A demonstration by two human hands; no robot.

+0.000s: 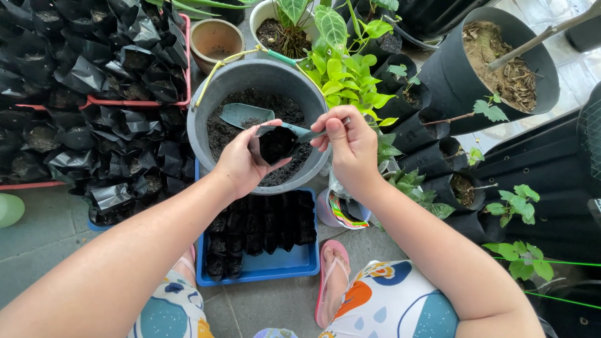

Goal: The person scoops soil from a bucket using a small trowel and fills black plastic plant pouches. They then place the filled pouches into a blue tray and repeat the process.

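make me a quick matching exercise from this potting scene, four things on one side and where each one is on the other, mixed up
Things:
1. small black grow bag
2. trowel
3. blue tray
4. pink sandal

Places:
A. on a foot, beside the tray
B. in the left hand
C. on the floor below the grey bucket
D. held by the right hand, blade over the soil

Pairs: 1-B, 2-D, 3-C, 4-A

soft, even daylight fills the scene, brighter toward the upper right where the pale floor (pixel 582 69) nearly washes out. shadows are faint and diffuse. the picture is sharp throughout, with wide-angle bending at the edges and mild sheen on the black plastic bags (pixel 113 69).
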